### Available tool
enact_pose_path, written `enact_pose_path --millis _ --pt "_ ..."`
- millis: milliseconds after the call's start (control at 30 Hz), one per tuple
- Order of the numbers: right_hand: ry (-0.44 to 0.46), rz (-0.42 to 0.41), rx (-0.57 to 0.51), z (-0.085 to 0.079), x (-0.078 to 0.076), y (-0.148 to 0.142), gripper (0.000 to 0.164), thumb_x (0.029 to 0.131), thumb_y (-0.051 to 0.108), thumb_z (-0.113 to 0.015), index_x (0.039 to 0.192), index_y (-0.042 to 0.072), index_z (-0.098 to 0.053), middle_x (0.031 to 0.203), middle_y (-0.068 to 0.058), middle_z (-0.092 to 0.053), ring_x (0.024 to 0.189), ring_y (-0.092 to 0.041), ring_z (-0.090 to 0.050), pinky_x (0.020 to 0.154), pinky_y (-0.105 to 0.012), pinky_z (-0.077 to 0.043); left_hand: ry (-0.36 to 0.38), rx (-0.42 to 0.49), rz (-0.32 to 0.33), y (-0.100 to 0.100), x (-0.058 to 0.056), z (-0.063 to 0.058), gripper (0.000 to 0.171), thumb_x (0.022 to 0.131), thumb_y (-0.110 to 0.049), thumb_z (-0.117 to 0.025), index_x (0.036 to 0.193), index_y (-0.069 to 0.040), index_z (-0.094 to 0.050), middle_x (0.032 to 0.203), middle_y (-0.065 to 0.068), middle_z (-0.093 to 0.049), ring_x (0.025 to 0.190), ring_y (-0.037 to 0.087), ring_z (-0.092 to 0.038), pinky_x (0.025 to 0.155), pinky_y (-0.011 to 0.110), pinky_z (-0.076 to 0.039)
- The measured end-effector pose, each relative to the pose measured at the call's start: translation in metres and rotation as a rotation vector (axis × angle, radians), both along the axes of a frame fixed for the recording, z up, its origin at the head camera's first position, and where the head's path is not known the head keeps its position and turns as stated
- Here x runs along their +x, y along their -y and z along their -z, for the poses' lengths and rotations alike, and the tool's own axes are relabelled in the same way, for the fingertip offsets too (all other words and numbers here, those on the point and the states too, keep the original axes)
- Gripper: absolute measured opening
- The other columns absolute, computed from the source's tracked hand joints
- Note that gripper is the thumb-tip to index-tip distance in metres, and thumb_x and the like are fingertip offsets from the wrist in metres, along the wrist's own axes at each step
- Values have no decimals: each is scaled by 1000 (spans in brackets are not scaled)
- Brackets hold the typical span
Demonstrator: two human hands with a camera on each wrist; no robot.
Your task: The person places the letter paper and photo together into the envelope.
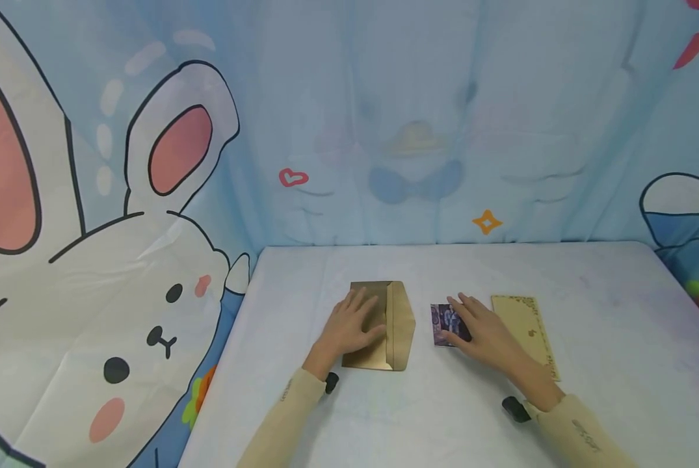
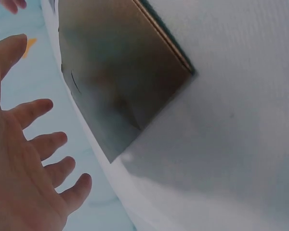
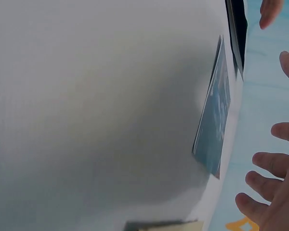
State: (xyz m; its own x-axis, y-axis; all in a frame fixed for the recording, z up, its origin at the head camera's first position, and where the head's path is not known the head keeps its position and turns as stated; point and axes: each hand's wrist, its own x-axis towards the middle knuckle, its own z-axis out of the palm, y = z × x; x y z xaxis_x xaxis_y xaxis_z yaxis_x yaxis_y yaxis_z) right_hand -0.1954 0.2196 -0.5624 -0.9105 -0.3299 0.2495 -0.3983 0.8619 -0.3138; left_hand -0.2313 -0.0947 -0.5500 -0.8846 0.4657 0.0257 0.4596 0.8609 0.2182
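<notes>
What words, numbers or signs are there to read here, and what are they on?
No word or number is clear enough to read.
Left sleeve print: too small and blurred.
Right sleeve print: too blurred.
Brown mark on the yellow card: too small to make out.
Envelope and photo: no writing shows.
Curtain: drawings, no letters.

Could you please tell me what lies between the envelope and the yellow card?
The photo lies there, partly hidden by the right hand, in the head view.

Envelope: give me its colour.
The envelope is gold, with a paler flap; the head view shows it best.
</notes>
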Motion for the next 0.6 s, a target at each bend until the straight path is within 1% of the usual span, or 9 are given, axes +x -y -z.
enact_pose_path --millis 167,300,467,600 --pt "21 -39 6 -2 -2 14 76 82 55 -59 139 10 -39 143 -23 -35 129 -46 -32 100 -61 -28 23 -14 -16 -5 1 -1 68 89 -61 -42 146 -28 -25 154 8 -16 141 32 -14 111 49 -22" --pt "9 -81 7 -3 -4 24 74 83 55 -58 138 9 -41 142 -23 -36 129 -43 -33 101 -59 -29 39 -18 -20 -9 1 1 69 88 -63 -41 145 -29 -26 155 7 -15 142 31 -14 111 49 -22" --pt "-15 -138 31 -2 -8 35 74 84 54 -57 139 9 -41 142 -21 -38 130 -40 -35 101 -55 -32 71 -15 -20 -12 2 5 69 87 -65 -40 145 -31 -26 155 6 -13 142 31 -12 111 51 -21" --pt "-14 -159 51 0 -11 44 73 84 54 -57 140 10 -40 142 -21 -38 130 -39 -35 101 -56 -31 57 -29 -7 -15 2 7 68 87 -65 -39 145 -31 -27 155 6 -14 142 30 -11 110 51 -22"
